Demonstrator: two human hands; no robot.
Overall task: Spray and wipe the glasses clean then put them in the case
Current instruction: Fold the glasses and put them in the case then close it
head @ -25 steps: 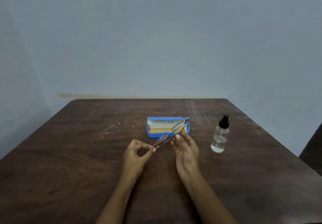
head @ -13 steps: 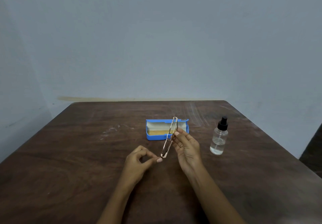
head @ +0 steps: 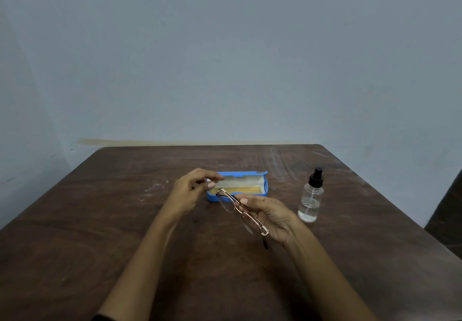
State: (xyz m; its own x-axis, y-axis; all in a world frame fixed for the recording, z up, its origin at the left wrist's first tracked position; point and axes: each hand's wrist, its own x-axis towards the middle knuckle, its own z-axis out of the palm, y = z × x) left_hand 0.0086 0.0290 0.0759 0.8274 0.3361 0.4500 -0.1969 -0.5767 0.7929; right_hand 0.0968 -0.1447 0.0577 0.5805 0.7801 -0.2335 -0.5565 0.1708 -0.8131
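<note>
A brown table (head: 100,220) carries an open blue case (head: 250,173), with a spray bottle (head: 310,200) upright to its right. The left hand (head: 190,190) hovers at the case's left end, fingers loosely curled and empty. The right hand (head: 272,215), palm up, grips the glasses (head: 240,208) in front of the case, and their length slants from the case toward the person.

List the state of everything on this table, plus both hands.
Glasses: tilted, held off the table.
Right hand: fingers curled round the glasses.
Case: open, lying on the table.
Left hand: by the case's left end, holding nothing.
Spray bottle: upright, capped, partly filled.
</note>
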